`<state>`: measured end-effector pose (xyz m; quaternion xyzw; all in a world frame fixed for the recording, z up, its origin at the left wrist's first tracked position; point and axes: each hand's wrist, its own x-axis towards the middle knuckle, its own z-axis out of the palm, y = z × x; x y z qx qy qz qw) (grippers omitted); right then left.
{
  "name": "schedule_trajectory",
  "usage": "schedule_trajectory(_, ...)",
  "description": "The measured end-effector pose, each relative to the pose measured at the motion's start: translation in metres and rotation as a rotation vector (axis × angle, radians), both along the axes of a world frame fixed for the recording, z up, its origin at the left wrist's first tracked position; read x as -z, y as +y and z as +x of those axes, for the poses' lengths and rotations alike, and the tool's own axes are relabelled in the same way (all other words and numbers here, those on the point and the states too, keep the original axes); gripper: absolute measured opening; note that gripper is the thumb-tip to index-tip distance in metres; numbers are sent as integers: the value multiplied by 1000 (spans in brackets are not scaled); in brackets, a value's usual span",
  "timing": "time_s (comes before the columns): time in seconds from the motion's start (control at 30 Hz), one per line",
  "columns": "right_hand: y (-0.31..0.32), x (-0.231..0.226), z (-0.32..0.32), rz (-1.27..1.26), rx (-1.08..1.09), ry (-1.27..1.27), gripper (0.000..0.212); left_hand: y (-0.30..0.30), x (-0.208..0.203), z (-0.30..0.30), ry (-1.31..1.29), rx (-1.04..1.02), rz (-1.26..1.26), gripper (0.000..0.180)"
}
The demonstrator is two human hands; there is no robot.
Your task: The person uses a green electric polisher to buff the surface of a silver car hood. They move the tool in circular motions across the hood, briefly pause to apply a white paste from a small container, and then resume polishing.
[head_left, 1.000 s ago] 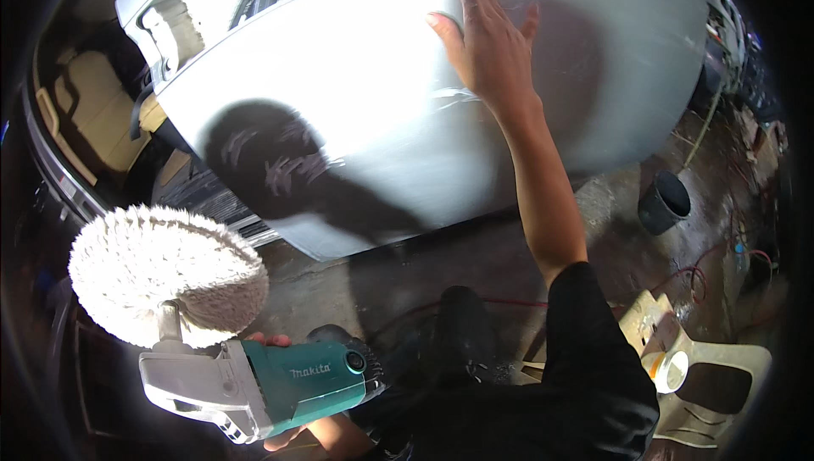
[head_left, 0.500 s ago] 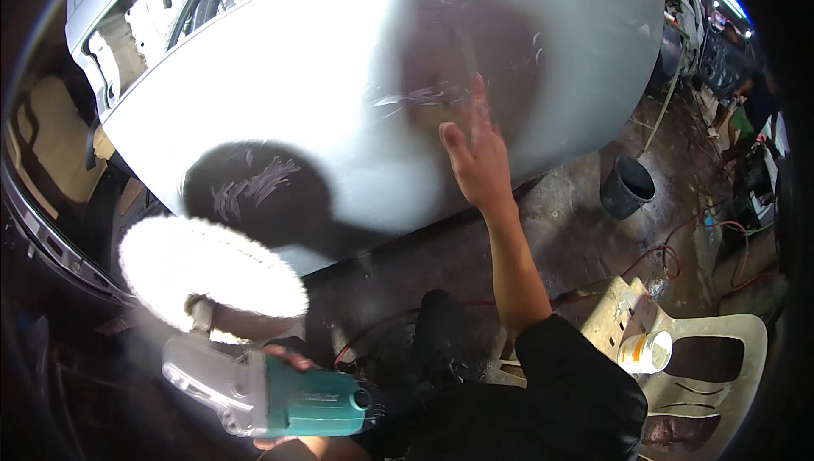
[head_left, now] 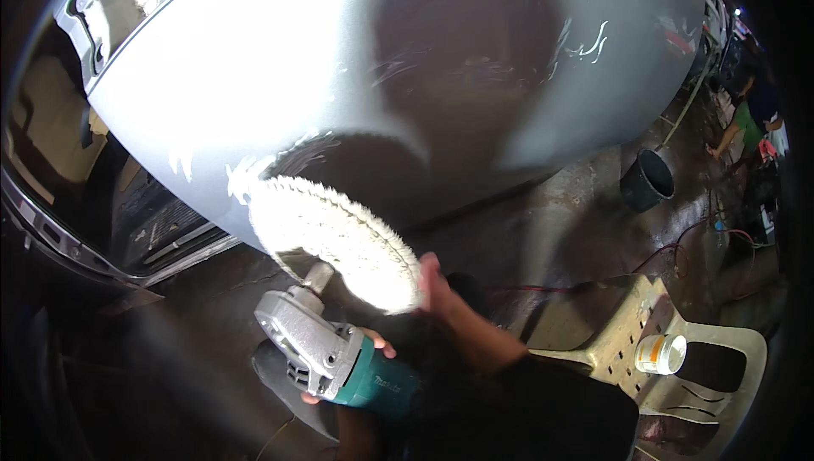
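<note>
My left hand is wrapped round the teal and silver body of a power polisher, fingertips showing on both sides of it. At the polisher's head sits a round, fluffy white buffing pad, tilted toward the silver-grey car panel. My right hand is up against the pad's right rim; its fingers are partly hidden and blurred, so their grip is unclear. Whitish smears mark the panel just above the pad. Whether pad and panel touch cannot be told.
A black bucket stands on the wet floor to the right. Near it runs a red hose. A beige plastic chair at lower right bears a white tub. Another person is at the far right. The car's door opening lies left.
My right hand has come down from the panel to the pad's rim. The polisher in my left hand has moved right, and its pad has turned. The view has shifted a little.
</note>
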<state>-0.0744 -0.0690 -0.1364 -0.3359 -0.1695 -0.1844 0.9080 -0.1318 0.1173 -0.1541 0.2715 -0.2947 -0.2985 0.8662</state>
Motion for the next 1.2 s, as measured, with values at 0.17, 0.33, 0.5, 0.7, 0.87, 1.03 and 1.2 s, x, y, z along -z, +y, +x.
schedule_trajectory(0.17, 16, 12, 14, 44, -73, 34, 100, 13, -9, -3, -3, -28, 3, 118)
schedule_trajectory(0.33, 56, 38, -43, -18, -160, 56, 104, 21, -15, 7, -63, -106, 1, 117)
schedule_trajectory(0.5, 14, 39, 12, 113, -166, 60, 110, 2, -8, -10, -39, -71, 29, 117)
schedule_trajectory(0.7, 9, 59, -21, 47, -423, 7, 116, 1, -17, -9, -114, -116, -2, 117)
schedule_trajectory(0.87, 6, 66, -126, -420, -329, 82, 122, -16, -40, 14, -243, -202, -77, 117)
schedule_trajectory(1.03, 10, 30, -138, -896, 611, 309, 133, -52, -40, 49, -301, -453, 78, 113)
schedule_trajectory(1.2, -9, 28, -114, -747, 772, 297, 123, -114, -69, 60, -355, -447, 172, 108)
